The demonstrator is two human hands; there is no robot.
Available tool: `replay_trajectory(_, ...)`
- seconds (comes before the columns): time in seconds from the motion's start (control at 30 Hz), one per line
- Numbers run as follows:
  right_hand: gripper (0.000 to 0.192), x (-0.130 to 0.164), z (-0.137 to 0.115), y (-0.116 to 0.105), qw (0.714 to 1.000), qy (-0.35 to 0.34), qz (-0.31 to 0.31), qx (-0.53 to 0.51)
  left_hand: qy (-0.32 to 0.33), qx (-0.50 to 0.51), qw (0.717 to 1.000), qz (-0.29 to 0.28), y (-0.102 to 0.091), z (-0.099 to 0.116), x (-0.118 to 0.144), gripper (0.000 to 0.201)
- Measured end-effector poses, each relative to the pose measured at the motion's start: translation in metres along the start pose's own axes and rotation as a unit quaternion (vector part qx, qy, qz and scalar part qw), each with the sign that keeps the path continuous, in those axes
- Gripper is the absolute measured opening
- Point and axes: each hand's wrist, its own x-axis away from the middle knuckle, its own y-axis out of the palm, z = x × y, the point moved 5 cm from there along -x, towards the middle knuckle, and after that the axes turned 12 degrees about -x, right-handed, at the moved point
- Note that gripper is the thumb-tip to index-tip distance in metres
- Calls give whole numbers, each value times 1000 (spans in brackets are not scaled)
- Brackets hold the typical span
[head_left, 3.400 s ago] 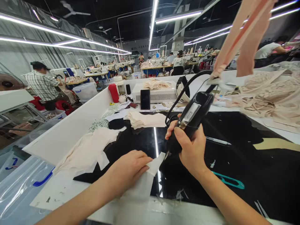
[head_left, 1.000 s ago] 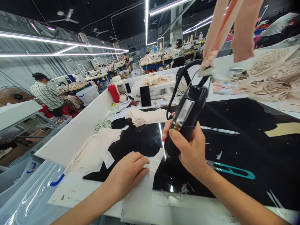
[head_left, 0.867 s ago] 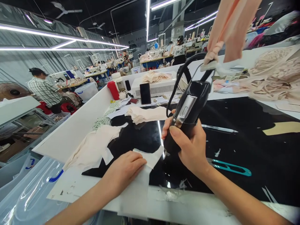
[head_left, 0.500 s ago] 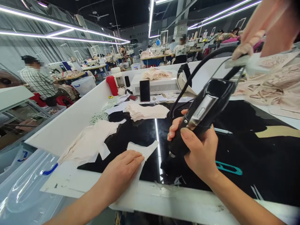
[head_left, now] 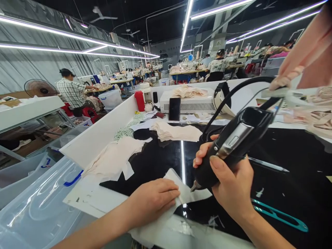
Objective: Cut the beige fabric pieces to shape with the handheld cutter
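Note:
My right hand point(head_left: 233, 176) is wrapped around a black corded hand tool point(head_left: 241, 135) with a silver plate on its side. Its narrow metal tip points down at a pale fabric piece point(head_left: 198, 196); whether it touches the cloth, I cannot tell. Palm down, my left hand point(head_left: 155, 199) holds that piece at the black tabletop's near edge, fingers together and thumb hidden. Part of the cloth hangs toward the front edge. Close to my right wrist lies a teal blade-like tool point(head_left: 281, 215), with a clear pen-like stick point(head_left: 268, 164) beyond it.
Stacked pale pieces lie at the back point(head_left: 176, 131) and the left point(head_left: 114, 157). A phone point(head_left: 174, 109) leans against a white vented box point(head_left: 192, 103). The tool's black cable point(head_left: 228, 91) arches overhead to a hanging tie. A plastic bin point(head_left: 38, 207) stands at left; other people sit at distant tables.
The fabric piece has turned and shifted right under my left hand. The tool's tip has come from above the bare tabletop to the cloth. The camera view has swung left.

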Motion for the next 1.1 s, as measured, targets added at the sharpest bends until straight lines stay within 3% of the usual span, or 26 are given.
replay_trajectory(0.2, 38, 1, 4, -1, 1000, 1, -14, -6, -78, -2, 996, 39, 1, -20, -10, 28)
replay_trajectory(0.37, 37, 3, 1, -7, 1000, -3, -17, 8, -114, -11, 993, 12, 11, -23, -20, 26)
replay_trajectory(0.73, 37, 7, -18, -10, 999, -20, 0, 29, -58, -44, 997, -17, 13, -15, -13, 26)
replay_trajectory(1.1, 43, 11, -21, -8, 999, 2, 43, 29, -62, -26, 997, -26, 16, -12, -9, 21)
